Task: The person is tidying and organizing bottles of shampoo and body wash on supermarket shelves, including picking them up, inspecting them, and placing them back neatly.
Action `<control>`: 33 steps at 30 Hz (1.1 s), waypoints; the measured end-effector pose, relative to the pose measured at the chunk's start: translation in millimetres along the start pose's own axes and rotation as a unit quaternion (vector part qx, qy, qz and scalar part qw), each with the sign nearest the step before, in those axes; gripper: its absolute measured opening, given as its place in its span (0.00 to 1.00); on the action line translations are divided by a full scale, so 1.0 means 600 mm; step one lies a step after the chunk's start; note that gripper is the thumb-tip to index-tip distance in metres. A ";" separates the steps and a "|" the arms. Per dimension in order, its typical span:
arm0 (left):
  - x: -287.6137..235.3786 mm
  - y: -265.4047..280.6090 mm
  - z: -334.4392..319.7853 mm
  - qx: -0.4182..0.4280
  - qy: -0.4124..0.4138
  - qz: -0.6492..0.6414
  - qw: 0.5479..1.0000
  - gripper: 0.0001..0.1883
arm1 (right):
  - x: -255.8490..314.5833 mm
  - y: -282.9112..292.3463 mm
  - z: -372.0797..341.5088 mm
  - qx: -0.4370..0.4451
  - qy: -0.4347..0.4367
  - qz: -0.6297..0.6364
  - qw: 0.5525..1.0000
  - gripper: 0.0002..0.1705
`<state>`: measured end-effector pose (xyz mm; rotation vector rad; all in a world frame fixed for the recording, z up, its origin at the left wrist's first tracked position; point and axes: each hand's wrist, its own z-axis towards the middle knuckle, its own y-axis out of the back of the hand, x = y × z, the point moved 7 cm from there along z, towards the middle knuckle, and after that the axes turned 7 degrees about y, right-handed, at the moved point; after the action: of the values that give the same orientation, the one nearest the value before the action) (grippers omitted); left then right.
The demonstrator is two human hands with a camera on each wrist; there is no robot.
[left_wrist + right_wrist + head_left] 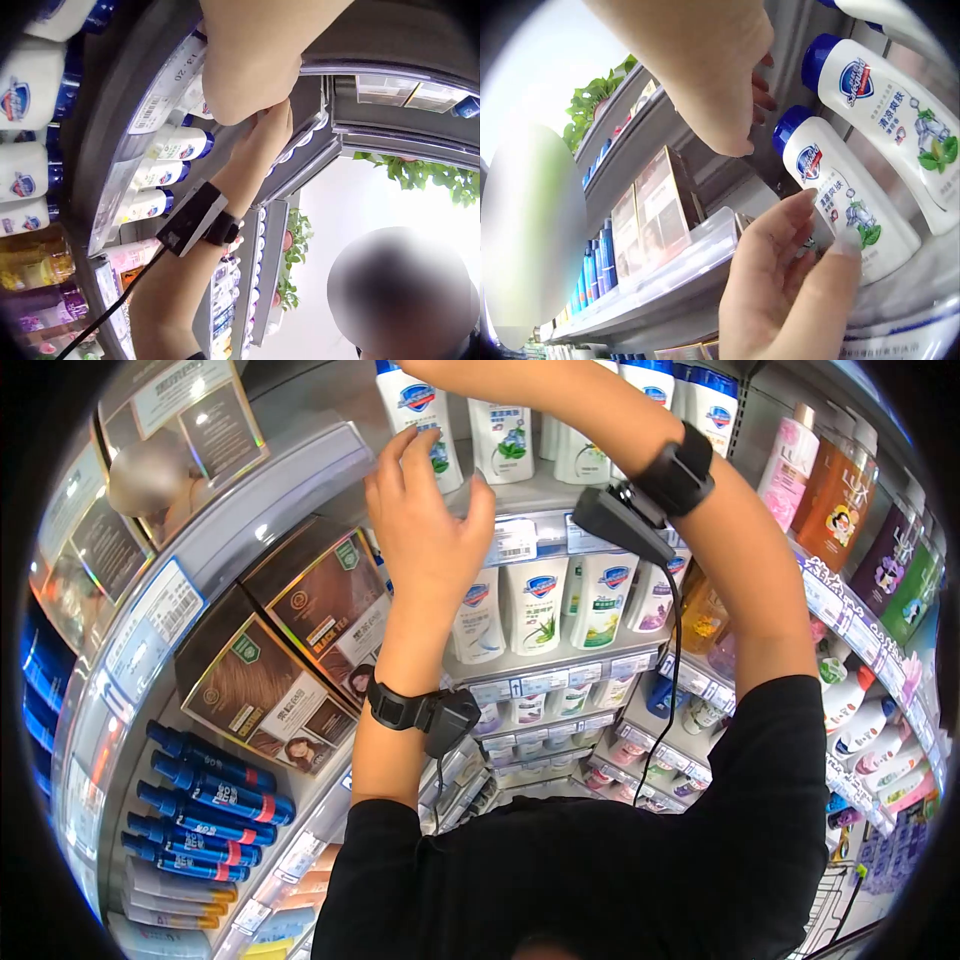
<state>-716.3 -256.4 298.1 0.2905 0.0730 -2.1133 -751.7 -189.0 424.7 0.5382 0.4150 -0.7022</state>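
Observation:
My left hand (425, 520) is raised in front of a white body wash bottle (415, 408) with a blue cap. In the right wrist view the left hand's bent fingers and thumb overlap this bottle's (855, 214) front, with a gap between thumb and fingertips. A matching bottle (896, 124) stands beside it. My right arm crosses over the shelf from the right, and the right hand (724, 86) reaches above the left one, its fingers loosely bent beside the bottle caps. Nothing shows in it; its palm side is hidden.
More white bottles (540, 605) fill the shelf below. Hair dye boxes (260, 680) and blue spray bottles (215, 785) stand on the left shelves. Coloured shower gel bottles (840, 490) stand at right. A black cable (672, 660) hangs from the right wrist camera.

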 end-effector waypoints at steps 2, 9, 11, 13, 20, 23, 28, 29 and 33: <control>0.001 0.004 -0.005 -0.007 0.000 0.015 1.000 0.24 | 0.001 -0.028 0.021 0.091 -0.012 -0.024 0.996 0.22; -0.001 0.003 -0.012 -0.037 -0.023 0.016 0.999 0.25 | -0.006 -0.097 0.029 0.259 -0.080 0.064 0.960 0.29; -0.006 0.001 -0.011 -0.040 -0.037 0.042 0.998 0.25 | -0.009 -0.122 0.025 0.221 -0.080 0.011 0.972 0.29; -0.007 -0.001 -0.012 -0.036 -0.046 0.058 0.997 0.25 | -0.002 -0.103 0.020 0.207 -0.070 0.008 0.976 0.29; 0.000 -0.007 -0.015 -0.015 -0.024 0.076 0.997 0.23 | -0.006 -0.111 0.023 0.154 -0.065 0.007 0.986 0.21; 0.002 -0.008 -0.016 -0.012 -0.023 0.082 0.996 0.22 | -0.006 -0.103 0.022 0.125 -0.061 0.016 0.990 0.20; 0.001 -0.012 -0.018 -0.002 -0.023 0.094 0.995 0.20 | -0.008 -0.090 0.022 0.100 -0.070 0.036 0.992 0.19; 0.001 -0.013 -0.017 -0.010 -0.038 0.096 0.995 0.20 | -0.009 -0.091 0.022 0.096 -0.072 0.037 0.992 0.19; 0.002 -0.015 -0.019 0.008 -0.020 0.096 0.995 0.18 | -0.007 -0.090 0.020 0.094 -0.067 0.033 0.993 0.20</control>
<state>-722.8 -250.7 286.2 0.2550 0.0049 -1.9293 -790.3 -228.7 418.8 0.6758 0.2058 -0.7139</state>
